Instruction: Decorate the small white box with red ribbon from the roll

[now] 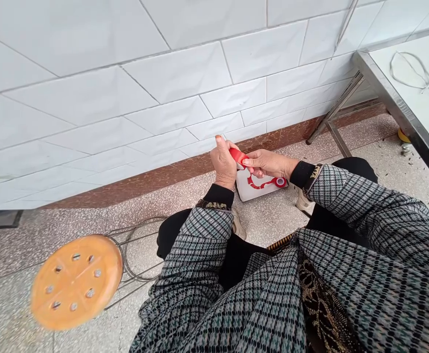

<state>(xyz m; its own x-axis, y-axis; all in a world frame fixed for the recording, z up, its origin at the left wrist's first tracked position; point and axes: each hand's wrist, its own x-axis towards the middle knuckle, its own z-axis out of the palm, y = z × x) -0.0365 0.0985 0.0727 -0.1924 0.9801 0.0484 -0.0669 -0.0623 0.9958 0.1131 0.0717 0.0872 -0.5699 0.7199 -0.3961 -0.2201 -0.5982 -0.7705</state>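
Observation:
My left hand (224,161) is closed, thumb pointing up, around a red roll of tape (238,156). A small pale tip shows by its fingers; I cannot make out what it is. My right hand (269,163) pinches the red tape from the other side, fingertips against it. Below both hands, a white flat board or box (249,192) lies on the floor. Red tape pieces (257,185) form a curved line on it, and another red tape roll (280,182) with a pale core rests at its right end. My hands partly cover the board's far side.
An orange round stool (75,283) with holes and metal legs stands at the left. White wall tiles (185,73) rise in front above a brown skirting. At the right is a metal-edged table (398,93) with a white cable (416,73) on top.

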